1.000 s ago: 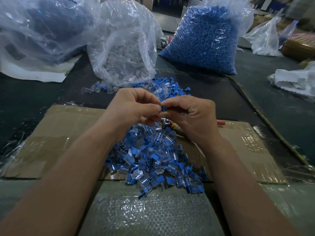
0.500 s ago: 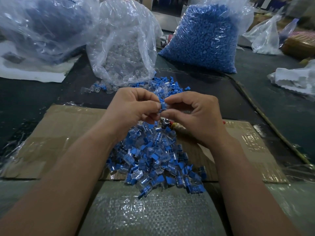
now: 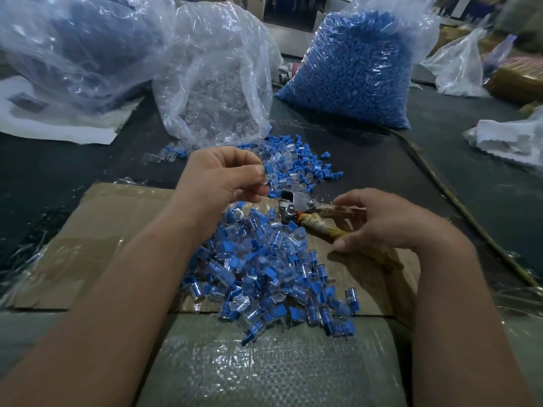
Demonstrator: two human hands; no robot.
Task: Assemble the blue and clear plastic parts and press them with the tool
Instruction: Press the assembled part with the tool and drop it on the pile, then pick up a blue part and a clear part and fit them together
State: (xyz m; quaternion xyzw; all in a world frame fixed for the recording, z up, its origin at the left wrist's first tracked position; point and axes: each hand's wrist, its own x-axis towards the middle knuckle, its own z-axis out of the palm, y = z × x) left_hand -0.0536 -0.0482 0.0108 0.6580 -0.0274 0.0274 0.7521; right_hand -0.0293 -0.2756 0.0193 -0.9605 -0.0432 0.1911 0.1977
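Cardboard sheet point(image 3: 88, 230) is carrying the pile of finished pieces point(image 3: 264, 274) at its middle and the pressing tool point(image 3: 311, 221) near its far right edge. The right hand point(image 3: 388, 221) is curling round the tool's wrapped handles; the left hand point(image 3: 217, 183) is pinching the blue-and-clear part point(image 3: 266, 173) above the far edge. Advisable: seating the part squarely in the metal head before squeezing. Half a second earlier, both hands were meeting on the part.

Your left hand point(image 3: 223, 183) pinches one blue-and-clear part point(image 3: 266, 175) just over the far end of the pile point(image 3: 264, 277) on the cardboard point(image 3: 88, 230). Your right hand point(image 3: 382, 221) is curled round the tool point(image 3: 317, 225) by its taped handles. A bag of clear parts point(image 3: 217, 92) and a bag of blue parts point(image 3: 352, 69) sit far back on the worktop point(image 3: 382, 171).
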